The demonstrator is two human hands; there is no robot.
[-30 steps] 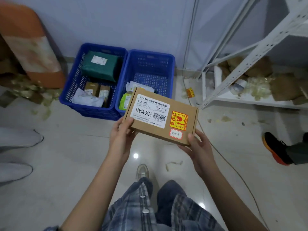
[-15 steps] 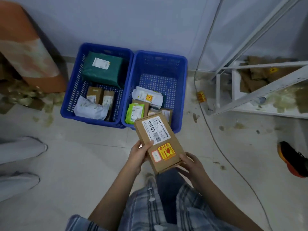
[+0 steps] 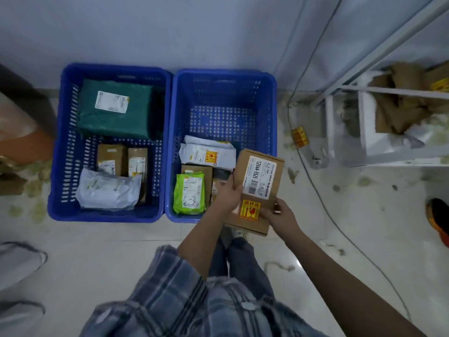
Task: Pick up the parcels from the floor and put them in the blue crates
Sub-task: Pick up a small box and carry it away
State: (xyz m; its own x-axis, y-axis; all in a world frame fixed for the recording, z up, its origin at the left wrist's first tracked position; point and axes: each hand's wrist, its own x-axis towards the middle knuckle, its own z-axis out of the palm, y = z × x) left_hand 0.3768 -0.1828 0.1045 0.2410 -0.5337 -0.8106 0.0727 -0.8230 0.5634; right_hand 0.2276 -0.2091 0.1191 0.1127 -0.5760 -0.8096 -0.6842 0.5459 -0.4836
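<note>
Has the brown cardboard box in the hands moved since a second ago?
Yes. The brown cardboard box turned lengthwise and now overlaps the right blue plastic crate's near right corner.

We note 2 blue crates of perforated moulded plastic: left crate, right crate. The box held in both hands is matt brown cardboard with a white paper label and a glossy yellow sticker. The green parcel looks like smooth plastic film, the white mailer crinkled glossy plastic. Floor: polished, reflective tile. Rack: white-painted metal. Shirt: woven checked cloth.
</note>
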